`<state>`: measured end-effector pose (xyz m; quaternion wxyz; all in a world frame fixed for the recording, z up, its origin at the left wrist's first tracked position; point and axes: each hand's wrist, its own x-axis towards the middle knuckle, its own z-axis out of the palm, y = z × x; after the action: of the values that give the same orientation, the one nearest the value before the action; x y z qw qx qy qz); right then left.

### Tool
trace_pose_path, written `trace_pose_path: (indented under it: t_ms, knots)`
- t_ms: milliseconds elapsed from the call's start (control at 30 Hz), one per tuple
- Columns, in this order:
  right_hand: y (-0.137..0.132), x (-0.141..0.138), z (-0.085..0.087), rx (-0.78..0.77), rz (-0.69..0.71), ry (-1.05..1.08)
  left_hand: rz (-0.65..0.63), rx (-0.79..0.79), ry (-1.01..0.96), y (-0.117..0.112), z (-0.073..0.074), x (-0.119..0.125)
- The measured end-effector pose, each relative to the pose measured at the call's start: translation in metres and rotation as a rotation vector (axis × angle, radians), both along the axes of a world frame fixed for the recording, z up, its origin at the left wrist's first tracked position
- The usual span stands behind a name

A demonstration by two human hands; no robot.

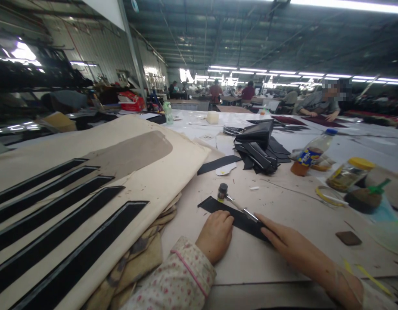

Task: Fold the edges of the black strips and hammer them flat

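Note:
A black strip (pixel 240 221) of leather-like material lies flat and slanted on the table in front of me. My left hand (pixel 216 234) rests at its near edge, fingers bent and pressed together on it; the fingertips are partly hidden. Across the strip reaches a small hammer (pixel 239 206), with a dark cylindrical head at the strip's far left end and a pale and silvery handle. The handle's near end runs under my right hand (pixel 281 237), whose fingers close over it beside the strip's right end.
Several black strips with greyish edges (pixel 89 241) lie on a cream board (pixel 173 172) at left, with crumpled cloth (pixel 137 258) under it. Black pieces (pixel 260 148) are piled ahead. At right stand a drink bottle (pixel 312 153) and a yellow-lidded jar (pixel 349 174). A co-worker (pixel 321 103) sits beyond.

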<state>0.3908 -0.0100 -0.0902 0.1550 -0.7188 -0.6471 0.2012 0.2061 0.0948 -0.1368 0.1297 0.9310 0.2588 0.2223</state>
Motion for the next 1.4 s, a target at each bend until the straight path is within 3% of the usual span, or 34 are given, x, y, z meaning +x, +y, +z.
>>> trace_pose_path:
  t_ms: [133,300,433,533,633,867,1000,1233,1400]
  knots:
    - [0.003,-0.005,-0.001,0.050,-0.045,-0.006,-0.008,-0.013,0.003,0.000,0.002,0.000]
    - [0.012,-0.006,-0.001,0.017,0.046,0.047,0.000,-0.025,0.007,0.000,0.002,-0.001]
    - [0.018,-0.007,0.006,0.133,-0.020,0.043,0.013,-0.021,0.003,0.001,-0.001,0.000]
    - [0.020,-0.007,0.001,0.109,0.001,0.012,0.020,-0.034,-0.001,0.001,-0.002,0.001]
    - [0.025,0.001,-0.003,0.069,0.027,-0.042,0.031,-0.052,-0.002,0.001,-0.002,0.000]
    - [0.055,0.047,-0.014,0.161,0.047,-0.318,0.035,-0.075,-0.005,0.000,-0.003,-0.002]
    - [0.055,0.044,-0.020,0.259,0.081,-0.263,0.052,-0.090,-0.010,-0.001,-0.002,-0.002]
    - [0.033,-0.001,-0.014,-0.006,0.032,-0.009,0.048,-0.087,0.006,-0.002,-0.001,0.000]
    - [0.040,0.005,-0.027,-0.031,0.025,0.020,0.050,-0.043,0.016,-0.006,-0.001,-0.001]
